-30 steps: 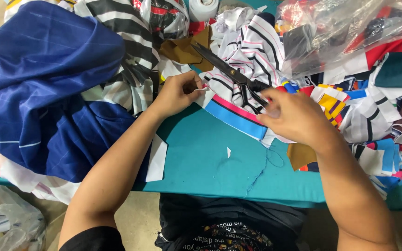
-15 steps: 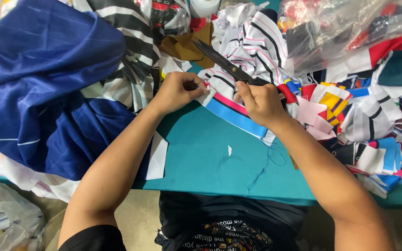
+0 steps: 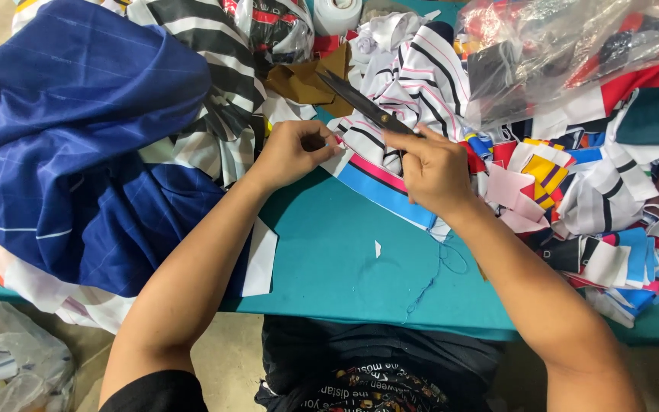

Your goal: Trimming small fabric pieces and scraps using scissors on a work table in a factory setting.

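My right hand [image 3: 432,172] is closed round the handles of black scissors [image 3: 360,103], blades pointing toward the upper left of the frame, while my left hand [image 3: 291,152] pinches the edge of a striped white, pink and blue fabric piece [image 3: 379,172] at centre. It lies on the teal table [image 3: 337,267]. Blue cloth [image 3: 78,137] is heaped at left, and scraps [image 3: 596,206] and a clear bag [image 3: 566,53] crowd the right.

A clear plastic bag [image 3: 573,53] of coloured fabric scraps lies at upper right; another crumpled clear bag [image 3: 9,358] sits lower left
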